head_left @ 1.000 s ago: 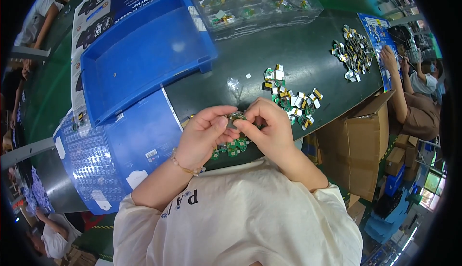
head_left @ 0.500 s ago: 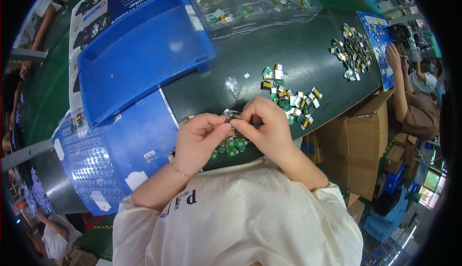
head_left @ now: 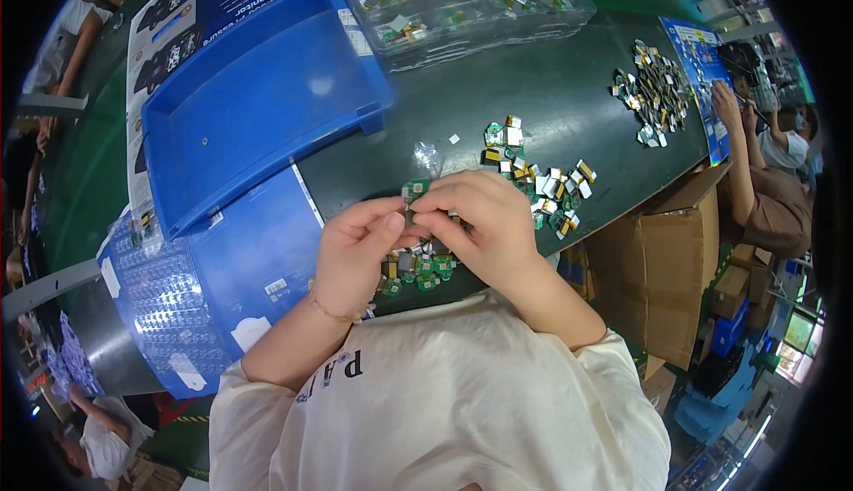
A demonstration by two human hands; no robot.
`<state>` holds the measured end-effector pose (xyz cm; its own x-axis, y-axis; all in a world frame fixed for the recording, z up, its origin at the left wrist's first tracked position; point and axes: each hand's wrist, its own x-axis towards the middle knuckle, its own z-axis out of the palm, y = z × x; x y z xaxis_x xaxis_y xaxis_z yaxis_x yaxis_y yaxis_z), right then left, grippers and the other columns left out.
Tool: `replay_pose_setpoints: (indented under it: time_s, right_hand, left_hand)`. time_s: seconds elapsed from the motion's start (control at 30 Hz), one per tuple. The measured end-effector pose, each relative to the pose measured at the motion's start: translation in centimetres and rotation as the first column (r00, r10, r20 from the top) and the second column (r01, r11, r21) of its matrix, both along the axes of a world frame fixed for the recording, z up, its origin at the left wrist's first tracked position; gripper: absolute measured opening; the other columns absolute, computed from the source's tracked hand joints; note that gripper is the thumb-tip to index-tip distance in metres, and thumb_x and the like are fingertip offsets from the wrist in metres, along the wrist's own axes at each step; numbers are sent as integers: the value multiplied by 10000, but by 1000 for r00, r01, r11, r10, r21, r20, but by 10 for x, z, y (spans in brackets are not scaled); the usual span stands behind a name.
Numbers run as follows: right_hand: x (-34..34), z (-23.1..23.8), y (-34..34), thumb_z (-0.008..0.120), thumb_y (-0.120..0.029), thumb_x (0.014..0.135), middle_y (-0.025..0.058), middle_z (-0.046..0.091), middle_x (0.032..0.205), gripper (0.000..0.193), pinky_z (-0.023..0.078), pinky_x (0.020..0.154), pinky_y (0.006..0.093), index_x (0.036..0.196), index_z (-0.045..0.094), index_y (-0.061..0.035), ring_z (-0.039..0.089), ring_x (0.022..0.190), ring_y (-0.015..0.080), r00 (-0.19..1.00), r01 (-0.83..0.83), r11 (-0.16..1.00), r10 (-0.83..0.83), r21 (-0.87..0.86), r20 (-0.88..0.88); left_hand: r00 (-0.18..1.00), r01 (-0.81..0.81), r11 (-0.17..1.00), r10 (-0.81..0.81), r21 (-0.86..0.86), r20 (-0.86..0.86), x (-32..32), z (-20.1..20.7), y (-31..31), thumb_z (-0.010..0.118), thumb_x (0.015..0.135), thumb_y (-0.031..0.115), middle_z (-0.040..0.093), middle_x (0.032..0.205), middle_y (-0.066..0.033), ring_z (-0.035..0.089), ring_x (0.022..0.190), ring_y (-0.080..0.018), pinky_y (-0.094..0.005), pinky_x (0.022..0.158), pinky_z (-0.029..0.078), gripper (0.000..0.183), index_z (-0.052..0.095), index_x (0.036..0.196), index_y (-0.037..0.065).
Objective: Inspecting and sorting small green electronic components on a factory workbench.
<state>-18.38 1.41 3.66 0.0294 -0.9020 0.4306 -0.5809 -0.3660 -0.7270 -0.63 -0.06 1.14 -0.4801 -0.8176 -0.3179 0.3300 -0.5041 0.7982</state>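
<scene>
Between my two hands, over the near edge of the dark table, is a small green circuit board (head_left: 414, 191). My left hand (head_left: 362, 240) pinches its lower side between thumb and forefinger. From the other side my right hand (head_left: 480, 220) closes on it, thumb and forefinger together. The lower part of the board is hidden by my fingertips. Just under my hands lies a pile of green circuit boards (head_left: 428, 273), some with grey or yellow-edged parts. To the right of my right hand spreads a second heap of boards with white and yellow pieces (head_left: 555, 193).
A blue tray (head_left: 267, 104) stands at the left on printed cardboard. Clear plastic trays (head_left: 471, 11) of boards are stacked at the back. A larger heap of parts (head_left: 653, 95) lies far right, near a co-worker's arm (head_left: 729, 113). A cardboard box (head_left: 653, 260) stands beside the table.
The piece in my fingers has been turned, and its green board face now shows above my fingertips. My left hand has shifted slightly left and down.
</scene>
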Motion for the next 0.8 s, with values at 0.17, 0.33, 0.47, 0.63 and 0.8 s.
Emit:
replay_pose_setpoints:
  time_s: [0.17, 0.33, 0.47, 0.63, 0.8]
  right_hand:
    - [-1, -3, 1, 762, -89, 680, 33, 671, 889, 166, 490, 687, 314, 822, 676, -98, 641, 801, 223, 999, 6, 1000, -7, -26, -38]
    - [-6, -4, 2, 762, -95, 676, 29, 667, 927, 160, 484, 696, 314, 810, 676, -107, 632, 816, 224, 997, 38, 999, -38, -1, -74]
    - [-7, -6, 0, 753, -84, 680, 39, 660, 903, 163, 478, 699, 320, 811, 656, -97, 621, 795, 225, 994, 4, 1000, -3, 8, -110]
    - [-7, -9, -4, 729, -48, 674, 49, 645, 892, 187, 470, 689, 331, 822, 619, -78, 601, 780, 239, 986, -35, 996, 22, -79, -164]
    - [-5, -8, -7, 700, -5, 662, 71, 603, 974, 211, 458, 720, 341, 810, 565, -71, 574, 838, 264, 982, -74, 996, 66, -40, -176]
  left_hand:
    - [997, -16, 1000, 18, 18, -76, 1, -6, 0, 534, 949, 139, 633, 1103, -117, 645, 945, -203, -320, 831, 539, 260, 585, 1150, -18]
    - [997, -12, 999, 9, -41, -73, 0, -3, 1, 525, 947, 112, 630, 1110, -122, 640, 950, -207, -333, 855, 531, 251, 584, 1148, -27]
    - [998, -48, 995, 51, -88, 22, -2, -2, 3, 573, 920, 54, 651, 1067, -108, 640, 947, -173, -277, 825, 521, 220, 608, 1117, -37]
    - [977, -53, 966, 103, -255, 186, -3, -2, 7, 603, 898, 28, 644, 1036, -82, 619, 916, -132, -242, 791, 489, 216, 619, 1103, -37]
    - [965, 6, 962, 67, -274, 255, 2, -4, 6, 607, 896, 32, 636, 1049, -83, 609, 908, -121, -234, 800, 478, 238, 613, 1123, -40]
